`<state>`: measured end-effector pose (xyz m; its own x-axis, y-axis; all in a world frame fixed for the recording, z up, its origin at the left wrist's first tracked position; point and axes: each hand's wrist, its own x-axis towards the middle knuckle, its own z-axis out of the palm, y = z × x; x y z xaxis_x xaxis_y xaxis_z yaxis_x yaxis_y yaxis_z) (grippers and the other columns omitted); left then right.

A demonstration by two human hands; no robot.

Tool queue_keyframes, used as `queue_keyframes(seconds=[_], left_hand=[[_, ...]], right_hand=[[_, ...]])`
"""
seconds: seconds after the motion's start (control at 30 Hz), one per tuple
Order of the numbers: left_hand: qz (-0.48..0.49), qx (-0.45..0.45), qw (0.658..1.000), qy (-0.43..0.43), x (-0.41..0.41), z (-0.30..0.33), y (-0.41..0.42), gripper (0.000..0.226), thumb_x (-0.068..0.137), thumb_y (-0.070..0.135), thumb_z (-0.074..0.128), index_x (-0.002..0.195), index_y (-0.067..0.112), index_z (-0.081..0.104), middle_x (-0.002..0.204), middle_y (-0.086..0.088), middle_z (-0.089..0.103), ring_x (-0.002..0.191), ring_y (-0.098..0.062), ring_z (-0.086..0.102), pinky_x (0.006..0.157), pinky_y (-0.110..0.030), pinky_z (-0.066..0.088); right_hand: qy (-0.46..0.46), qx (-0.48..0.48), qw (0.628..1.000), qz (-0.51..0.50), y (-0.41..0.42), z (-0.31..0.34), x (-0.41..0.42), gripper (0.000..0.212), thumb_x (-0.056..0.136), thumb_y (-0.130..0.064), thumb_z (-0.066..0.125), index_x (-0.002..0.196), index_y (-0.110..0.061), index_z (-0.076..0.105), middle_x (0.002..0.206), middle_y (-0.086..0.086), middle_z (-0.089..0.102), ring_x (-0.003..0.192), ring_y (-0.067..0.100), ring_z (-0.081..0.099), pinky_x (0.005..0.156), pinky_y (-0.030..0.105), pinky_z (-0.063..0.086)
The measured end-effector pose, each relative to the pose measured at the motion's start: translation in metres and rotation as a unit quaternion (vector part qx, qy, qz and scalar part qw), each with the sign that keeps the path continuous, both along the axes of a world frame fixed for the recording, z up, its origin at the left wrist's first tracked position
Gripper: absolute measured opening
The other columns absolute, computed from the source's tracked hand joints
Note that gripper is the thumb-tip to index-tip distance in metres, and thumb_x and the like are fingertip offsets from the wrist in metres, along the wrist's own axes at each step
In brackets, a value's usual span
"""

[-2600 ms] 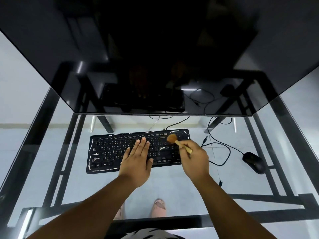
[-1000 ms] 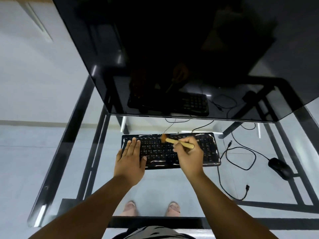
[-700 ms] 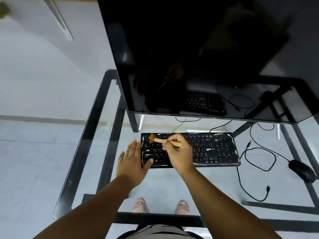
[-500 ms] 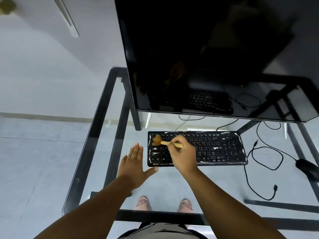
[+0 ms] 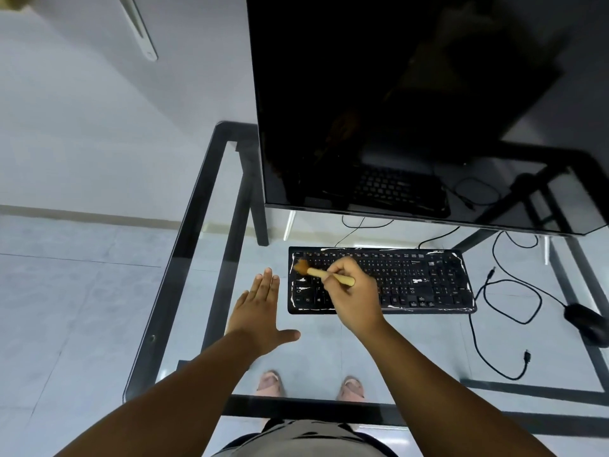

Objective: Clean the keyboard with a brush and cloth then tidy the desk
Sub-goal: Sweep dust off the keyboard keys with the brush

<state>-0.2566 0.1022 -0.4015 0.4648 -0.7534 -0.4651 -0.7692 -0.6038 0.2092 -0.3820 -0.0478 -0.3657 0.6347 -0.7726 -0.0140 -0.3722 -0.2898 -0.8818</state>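
A black keyboard (image 5: 412,282) with white streaks along its edges lies on the glass desk (image 5: 184,225). My right hand (image 5: 352,295) grips a small wooden-handled brush (image 5: 324,274); its brown bristles rest on the keyboard's far left keys. Flat on the glass just left of the keyboard lies my left hand (image 5: 260,308), fingers spread and holding nothing. No cloth is in view.
A large dark monitor (image 5: 412,103) stands behind the keyboard. At the right edge sits a black mouse (image 5: 586,321), with loose black cables (image 5: 507,311) between it and the keyboard. The desk's black frame runs along the left and near edges; feet show through the glass.
My right hand has swept the brush from the keyboard's right end to its left end. My left hand has slid off the keys onto the glass beside the keyboard. The view has turned left.
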Motion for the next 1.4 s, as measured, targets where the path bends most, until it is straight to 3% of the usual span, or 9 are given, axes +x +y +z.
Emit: queue_keyframes(seconds=[0.17,0.33,0.47,0.63,0.8,0.97,1.1,1.23,1.4], left_hand=[[0.004,-0.005,1.000,-0.003,0.001,0.002,-0.001,0.119,0.075,0.076,0.053,0.152,0.015,-0.015,0.158,-0.002,-0.026,0.147,-0.020,-0.017,0.119,-0.037,0.005],[0.023,-0.021,1.000,-0.002,0.000,0.007,-0.003,0.121,0.073,0.074,0.060,0.153,0.016,-0.011,0.160,-0.001,-0.018,0.149,-0.020,-0.010,0.118,-0.038,0.010],[0.031,-0.032,0.999,-0.009,-0.002,0.008,-0.004,0.121,0.072,0.076,0.058,0.153,0.018,-0.012,0.161,0.000,-0.016,0.149,-0.020,-0.007,0.119,-0.041,0.009],[0.033,-0.071,0.997,-0.028,-0.006,0.011,-0.011,0.118,0.073,0.078,0.053,0.152,0.019,-0.013,0.161,0.003,-0.017,0.148,-0.017,-0.010,0.119,-0.042,0.003],[0.013,-0.092,0.995,-0.032,-0.012,0.014,-0.024,0.117,0.074,0.076,0.054,0.153,0.020,-0.011,0.161,0.005,-0.014,0.148,-0.014,-0.011,0.120,-0.042,0.003],[0.001,-0.088,0.995,-0.041,-0.019,0.015,-0.036,0.116,0.074,0.074,0.056,0.153,0.021,-0.012,0.161,0.005,-0.016,0.148,-0.013,-0.011,0.120,-0.043,0.003],[-0.001,-0.076,0.996,-0.053,-0.023,0.017,-0.043,0.115,0.077,0.067,0.059,0.152,0.022,-0.015,0.160,0.005,-0.018,0.148,-0.013,-0.012,0.119,-0.042,0.001],[-0.002,-0.066,0.996,-0.056,-0.027,0.019,-0.049,0.116,0.076,0.063,0.063,0.152,0.022,-0.015,0.160,0.006,-0.019,0.148,-0.013,-0.013,0.119,-0.042,0.001],[0.011,-0.057,0.997,-0.051,-0.031,0.019,-0.053,0.117,0.076,0.061,0.065,0.152,0.021,-0.013,0.161,0.005,-0.017,0.148,-0.012,-0.012,0.119,-0.042,0.001]], right_hand=[[0.013,-0.050,0.995,-0.080,-0.007,-0.005,-0.007,0.012,0.088,-0.013,0.063,0.081,-0.018,0.055,0.051,-0.002,0.055,0.042,0.014,0.046,0.042,0.030,0.037],[0.028,0.000,1.000,0.009,-0.010,0.001,-0.016,0.012,0.088,-0.012,0.065,0.081,-0.018,0.057,0.056,0.006,0.059,0.044,0.010,0.044,0.043,0.025,0.034],[0.017,-0.029,0.996,-0.087,-0.013,-0.002,-0.025,0.013,0.090,-0.012,0.063,0.083,-0.019,0.055,0.056,0.003,0.059,0.044,0.016,0.048,0.042,0.029,0.036],[0.009,0.025,1.000,0.006,-0.014,0.005,-0.031,0.009,0.089,-0.010,0.064,0.084,-0.017,0.061,0.060,0.007,0.061,0.046,0.009,0.043,0.045,0.024,0.034],[-0.011,-0.002,0.994,-0.106,-0.019,0.004,-0.040,0.009,0.090,-0.011,0.063,0.086,-0.018,0.059,0.060,-0.002,0.060,0.047,0.009,0.047,0.046,0.026,0.038],[0.020,0.032,0.999,-0.011,-0.022,0.003,-0.049,0.008,0.090,-0.013,0.066,0.085,-0.019,0.061,0.063,0.002,0.064,0.049,0.011,0.051,0.049,0.023,0.038],[-0.003,0.031,0.993,-0.110,-0.030,0.002,-0.057,0.009,0.090,-0.012,0.063,0.085,-0.019,0.058,0.061,0.005,0.062,0.047,0.011,0.046,0.048,0.028,0.037],[0.017,0.097,0.995,-0.002,-0.035,0.006,-0.061,0.013,0.087,-0.011,0.065,0.082,-0.023,0.062,0.070,0.009,0.068,0.058,0.025,0.057,0.056,0.029,0.042],[0.000,0.045,0.996,-0.079,-0.035,0.005,-0.067,0.012,0.089,-0.011,0.064,0.084,-0.021,0.059,0.065,0.008,0.065,0.048,0.011,0.047,0.048,0.026,0.037]])
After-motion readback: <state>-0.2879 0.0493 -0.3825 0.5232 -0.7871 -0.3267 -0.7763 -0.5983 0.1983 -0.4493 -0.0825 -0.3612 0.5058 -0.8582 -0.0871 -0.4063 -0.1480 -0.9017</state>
